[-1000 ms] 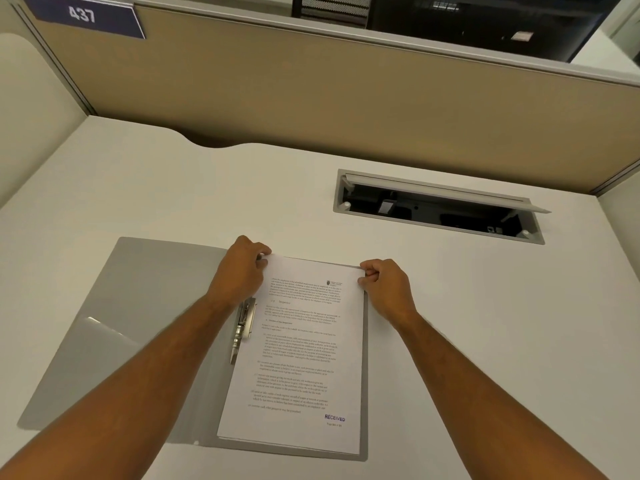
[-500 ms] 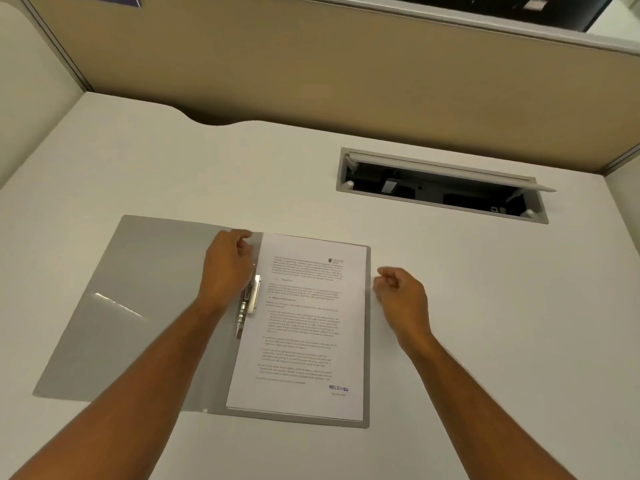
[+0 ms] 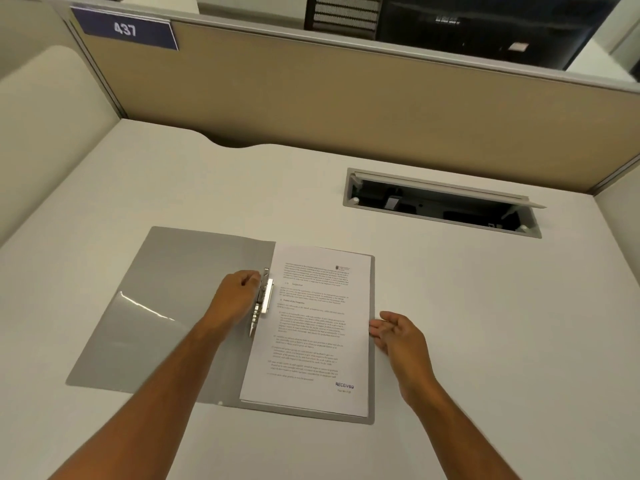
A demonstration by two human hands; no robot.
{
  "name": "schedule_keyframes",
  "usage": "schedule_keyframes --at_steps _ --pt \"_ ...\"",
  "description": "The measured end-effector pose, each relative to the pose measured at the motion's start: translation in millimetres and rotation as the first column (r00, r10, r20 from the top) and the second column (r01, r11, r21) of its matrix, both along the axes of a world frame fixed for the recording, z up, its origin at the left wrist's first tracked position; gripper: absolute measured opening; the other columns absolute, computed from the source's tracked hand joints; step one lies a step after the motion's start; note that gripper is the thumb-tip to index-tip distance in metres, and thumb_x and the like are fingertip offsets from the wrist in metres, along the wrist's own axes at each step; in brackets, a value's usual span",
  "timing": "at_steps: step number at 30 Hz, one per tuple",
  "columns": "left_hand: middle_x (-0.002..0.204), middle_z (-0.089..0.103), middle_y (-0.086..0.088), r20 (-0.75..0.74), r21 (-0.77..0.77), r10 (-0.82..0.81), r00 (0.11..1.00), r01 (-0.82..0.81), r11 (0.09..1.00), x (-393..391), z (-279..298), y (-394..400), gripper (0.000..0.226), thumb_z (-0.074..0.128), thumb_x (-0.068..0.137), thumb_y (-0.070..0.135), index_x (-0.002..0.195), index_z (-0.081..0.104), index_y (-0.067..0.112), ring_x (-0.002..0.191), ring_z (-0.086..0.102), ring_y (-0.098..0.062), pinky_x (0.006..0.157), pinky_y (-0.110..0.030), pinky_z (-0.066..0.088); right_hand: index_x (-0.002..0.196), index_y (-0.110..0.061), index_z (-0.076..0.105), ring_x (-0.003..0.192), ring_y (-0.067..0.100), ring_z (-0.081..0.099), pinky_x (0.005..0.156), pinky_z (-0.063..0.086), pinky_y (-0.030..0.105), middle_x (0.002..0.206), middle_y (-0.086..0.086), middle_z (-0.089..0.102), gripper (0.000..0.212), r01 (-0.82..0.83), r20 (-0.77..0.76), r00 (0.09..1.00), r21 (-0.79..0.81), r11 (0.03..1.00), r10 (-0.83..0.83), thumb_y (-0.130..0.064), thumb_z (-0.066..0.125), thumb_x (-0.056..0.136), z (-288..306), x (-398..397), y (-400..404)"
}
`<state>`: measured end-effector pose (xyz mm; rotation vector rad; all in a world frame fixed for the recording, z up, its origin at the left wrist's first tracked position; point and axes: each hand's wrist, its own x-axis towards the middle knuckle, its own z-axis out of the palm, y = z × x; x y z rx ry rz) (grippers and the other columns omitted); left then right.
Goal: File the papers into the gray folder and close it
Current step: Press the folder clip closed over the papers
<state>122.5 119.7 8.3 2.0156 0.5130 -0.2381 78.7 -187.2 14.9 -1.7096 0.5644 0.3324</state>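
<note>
While the gray folder lies open and flat on the white table, closer to the near edge than to the far one, the papers rest as a neat stack on its right half. The top sheet is printed text with a blue "RECEIVED" stamp near its lower right corner. The left half of the folder is bare gray, with a clear pocket across its lower part that catches the light. Along the fold, at the left edge of the papers, sits a metal clip. The left hand lies on the left half of the folder, its fingers curled and its fingertips touching the clip; I cannot tell if it really grips the clip or only presses on it. The right hand is open, with the fingers loosely spread and holding nothing; its fingertips are at the right edge of the folder, about halfway down the papers. Toward the far right corner of the table there is a cable hatch with its lid raised. Behind the far edge stands a beige partition with a blue sign that reads 437.
</note>
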Motion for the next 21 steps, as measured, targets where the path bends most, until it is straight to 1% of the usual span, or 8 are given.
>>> schedule_keyframes --at_steps 3,5,8,10,13,15,18,21 --pt "0.081 0.058 -0.002 -0.036 -0.077 -0.001 0.999 -0.001 0.997 1.1 4.8 -1.1 0.031 0.039 0.098 0.029 0.080 0.059 0.013 0.072 0.050 -0.014 0.064 -0.028 0.038 0.126 -0.014 0.057 0.095 0.010 0.071 0.086 0.056 0.026 0.106 -0.003 0.073 0.031 0.013 -0.047 0.999 0.056 0.998 -0.010 -0.008 0.050 0.097 1.4 3.7 -1.3" --pt "0.085 0.068 0.002 -0.047 -0.099 0.018 0.999 -0.023 0.995 -0.3 6.6 -1.0 0.034 0.040 0.097 0.030 0.085 0.067 0.013 0.073 0.058 -0.011 0.066 -0.024 0.044 0.127 -0.012 0.057 0.098 0.012 0.071 0.089 0.055 0.029 0.108 0.000 0.073 0.033 0.022 -0.066 0.998 0.092 0.995 -0.016 -0.006 0.051 0.096 1.6 4.1 -3.5" --pt "0.094 0.071 0.015 -0.033 -0.153 0.043 0.999 -0.048 0.987 -5.4 9.8 -0.2 0.030 0.044 0.099 0.033 0.089 0.072 0.028 0.086 0.065 -0.004 0.068 -0.021 0.046 0.128 -0.010 0.056 0.101 0.015 0.070 0.095 0.054 0.033 0.111 0.002 0.072 0.032 0.026 -0.067 0.998 0.117 0.993 -0.018 -0.005 0.051 0.097 2.0 2.5 -4.9" --pt "0.096 0.073 0.012 -0.004 -0.185 0.073 0.997 -0.072 0.980 -9.8 12.2 0.9 0.026 0.047 0.098 0.032 0.089 0.071 0.032 0.093 0.067 -0.010 0.073 -0.023 0.048 0.128 -0.011 0.056 0.103 0.016 0.070 0.096 0.054 0.034 0.113 0.002 0.071 0.032 0.027 -0.062 0.998 0.128 0.991 -0.020 -0.006 0.052 0.097 2.7 0.8 -3.6" --pt "0.089 0.075 0.007 0.081 -0.165 0.082 0.993 -0.068 0.984 -21.3 10.6 4.4 0.025 0.051 0.097 0.030 0.088 0.073 0.025 0.089 0.069 -0.018 0.076 -0.026 0.050 0.127 -0.011 0.057 0.103 0.017 0.070 0.092 0.054 0.031 0.113 0.003 0.071 0.031 0.032 -0.061 0.998 0.142 0.989 -0.024 -0.006 0.052 0.097 3.4 -1.3 -1.3" --pt "0.089 0.075 0.009 0.120 -0.149 0.071 0.990 -0.052 0.987 -33.6 9.0 6.4 0.025 0.052 0.098 0.031 0.089 0.075 0.026 0.087 0.070 -0.016 0.076 -0.025 0.052 0.127 -0.010 0.056 0.103 0.017 0.070 0.092 0.054 0.031 0.112 0.003 0.072 0.031 0.037 -0.063 0.998 0.150 0.988 -0.028 -0.004 0.051 0.096 3.1 -2.9 -0.1" --pt "0.099 0.074 0.015 0.151 -0.156 0.066 0.986 -0.042 0.987 -51.9 7.4 11.0 0.024 0.051 0.100 0.033 0.094 0.074 0.038 0.091 0.070 -0.007 0.076 -0.020 0.050 0.127 -0.010 0.057 0.103 0.018 0.069 0.095 0.054 0.033 0.113 0.003 0.071 0.031 0.034 -0.055 0.998 0.146 0.989 -0.026 -0.006 0.051 0.097 2.4 -4.7 2.8" --pt "0.106 0.073 0.012 0.152 -0.183 0.047 0.987 -0.019 0.983 -65.2 4.7 16.6 0.026 0.049 0.099 0.039 0.104 0.074 0.032 0.095 0.070 -0.007 0.083 -0.022 0.050 0.126 -0.011 0.057 0.103 0.018 0.069 0.096 0.054 0.035 0.112 0.002 0.072 0.030 0.037 -0.044 0.999 0.138 0.990 -0.031 -0.007 0.054 0.097 2.3 -6.2 4.4"
